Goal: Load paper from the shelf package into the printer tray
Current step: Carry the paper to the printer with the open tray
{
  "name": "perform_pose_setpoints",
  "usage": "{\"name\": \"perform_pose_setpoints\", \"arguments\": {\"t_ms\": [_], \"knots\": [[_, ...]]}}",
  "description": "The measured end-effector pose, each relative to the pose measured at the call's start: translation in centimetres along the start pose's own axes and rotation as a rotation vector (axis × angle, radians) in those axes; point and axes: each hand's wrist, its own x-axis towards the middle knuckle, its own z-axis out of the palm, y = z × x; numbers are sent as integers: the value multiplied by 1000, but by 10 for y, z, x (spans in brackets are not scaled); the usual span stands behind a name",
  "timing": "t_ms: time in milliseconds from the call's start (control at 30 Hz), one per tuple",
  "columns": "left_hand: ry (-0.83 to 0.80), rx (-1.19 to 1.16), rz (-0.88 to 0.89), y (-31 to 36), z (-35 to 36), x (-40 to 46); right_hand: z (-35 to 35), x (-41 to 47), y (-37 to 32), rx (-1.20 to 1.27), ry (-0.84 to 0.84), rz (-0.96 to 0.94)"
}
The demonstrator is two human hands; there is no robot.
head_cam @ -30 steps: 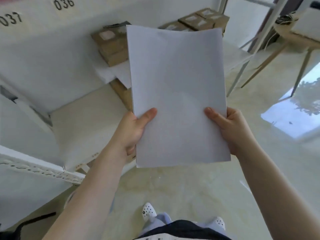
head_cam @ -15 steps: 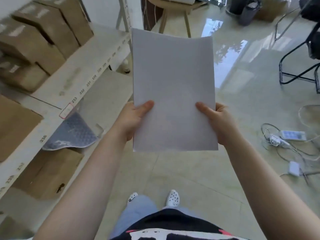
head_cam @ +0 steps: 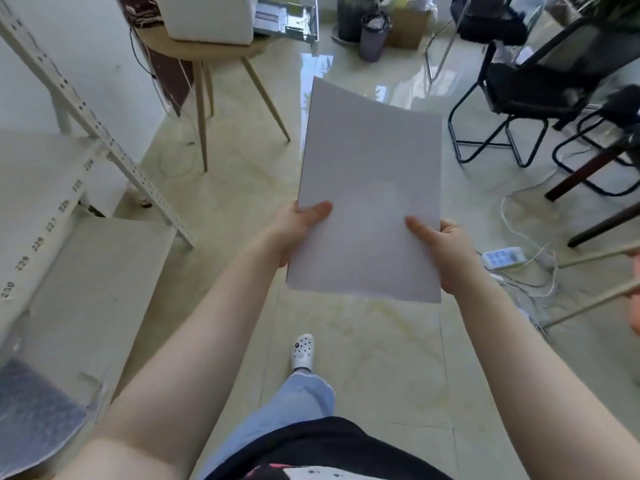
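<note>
A stack of white paper (head_cam: 370, 174) is held out in front of me at chest height, its far edge slightly curled. My left hand (head_cam: 298, 230) grips its left edge, thumb on top. My right hand (head_cam: 441, 252) grips its lower right edge the same way. Far ahead at the top, a white printer (head_cam: 207, 19) stands on a round wooden table (head_cam: 194, 50), and its pulled-out tray (head_cam: 285, 19) sticks out to the right of it.
White metal shelving (head_cam: 52, 209) with numbered edges runs along the left. Black chairs (head_cam: 519, 91) stand at the right. A power strip (head_cam: 502, 258) and white cables lie on the floor at the right. A grey bin (head_cam: 374, 36) and a cardboard box (head_cam: 408, 26) sit beyond the table.
My view has swung away from the shelf and its cardboard boxes toward the room; the printer and table now show ahead. Both hands keep the same grip on the paper.
</note>
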Motion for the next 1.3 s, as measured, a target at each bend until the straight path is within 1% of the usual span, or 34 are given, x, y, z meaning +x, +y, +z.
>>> {"name": "perform_pose_setpoints", "arguments": {"t_ms": [133,267,433,600,700,900,1067,1167,1300], "knots": [[-52,16,-43,42,16,92,-3,89,-32,13,52,52],[-89,50,-53,88,37,177,-7,170,-68,57,109,53],[-97,107,-55,135,66,283,-16,274,-107,105,150,67],[-53,150,-47,162,95,398,-33,391,-135,133,138,75],[-12,156,-75,178,116,460,-47,460,-156,110,117,109],[43,133,-79,224,147,579,-67,594,-218,66,71,115],[65,34,-57,269,162,678,-68,703,-268,22,18,100],[81,23,-63,291,168,749,-66,776,-288,10,12,99],[62,44,-97,326,172,848,-61,873,-317,-18,28,125]]}}
